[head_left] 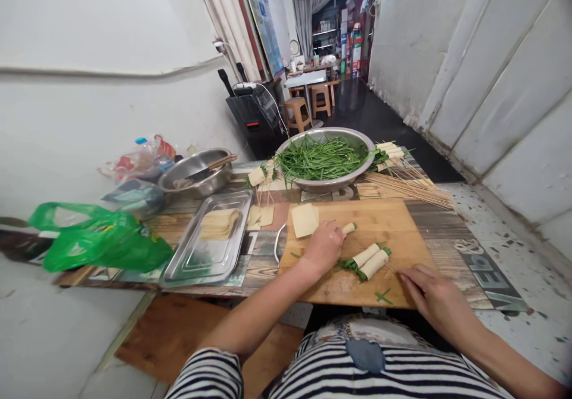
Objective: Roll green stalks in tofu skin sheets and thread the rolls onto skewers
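My left hand (325,245) is closed around a rolled tofu sheet (349,228) filled with green chives, over the wooden cutting board (308,292). Two more filled rolls (372,261) lie side by side on the board, greens poking from their ends. My right hand (426,289), at the board's right edge, pinches a thin skewer (394,267) that runs toward these two rolls; it shows only faintly. Flat tofu sheets (305,220) lie at the board's upper left, beyond my left hand. Chive scraps (383,296) are scattered near the front edge.
A metal bowl of cut chives (326,158) stands behind the board. Loose bamboo skewers (411,189) and finished rolls (388,153) lie right of it. Leftward are a metal tray (207,266) with stacked sheets, a steel bowl (196,170) holding a knife, and a green bag (102,238).
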`<state>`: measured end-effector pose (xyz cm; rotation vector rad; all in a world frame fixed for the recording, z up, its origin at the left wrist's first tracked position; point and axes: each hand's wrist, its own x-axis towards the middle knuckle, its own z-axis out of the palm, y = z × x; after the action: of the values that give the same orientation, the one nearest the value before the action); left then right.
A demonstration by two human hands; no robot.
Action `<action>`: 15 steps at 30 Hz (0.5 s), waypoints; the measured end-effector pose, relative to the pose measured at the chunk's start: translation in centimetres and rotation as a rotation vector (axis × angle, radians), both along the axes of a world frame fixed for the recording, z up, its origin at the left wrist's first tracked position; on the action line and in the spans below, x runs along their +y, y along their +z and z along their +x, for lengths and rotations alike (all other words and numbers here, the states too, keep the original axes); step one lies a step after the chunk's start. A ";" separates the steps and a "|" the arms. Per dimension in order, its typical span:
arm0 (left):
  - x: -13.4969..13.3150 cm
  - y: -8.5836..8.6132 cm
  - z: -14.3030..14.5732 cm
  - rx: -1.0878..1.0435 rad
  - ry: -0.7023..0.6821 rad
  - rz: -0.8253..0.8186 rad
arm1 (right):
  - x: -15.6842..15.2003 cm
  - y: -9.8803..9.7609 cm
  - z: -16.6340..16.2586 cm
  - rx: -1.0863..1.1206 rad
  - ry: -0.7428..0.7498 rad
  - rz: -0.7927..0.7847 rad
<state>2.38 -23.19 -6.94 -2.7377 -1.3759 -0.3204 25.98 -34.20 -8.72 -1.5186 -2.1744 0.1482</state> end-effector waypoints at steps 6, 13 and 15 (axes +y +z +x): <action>0.1 0.0 0.0 0.022 0.008 -0.009 | 0.2 0.1 -0.4 -0.009 0.008 -0.001; 0.1 -0.1 -0.1 0.025 -0.019 0.031 | 0.4 0.3 -0.5 -0.041 -0.005 -0.011; 0.2 -0.3 -0.1 0.024 -0.020 0.036 | 0.5 0.4 -0.6 -0.056 -0.005 -0.020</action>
<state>2.28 -22.98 -7.20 -2.7187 -1.3241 -0.3088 25.43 -33.68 -8.29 -1.5573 -2.2186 0.1272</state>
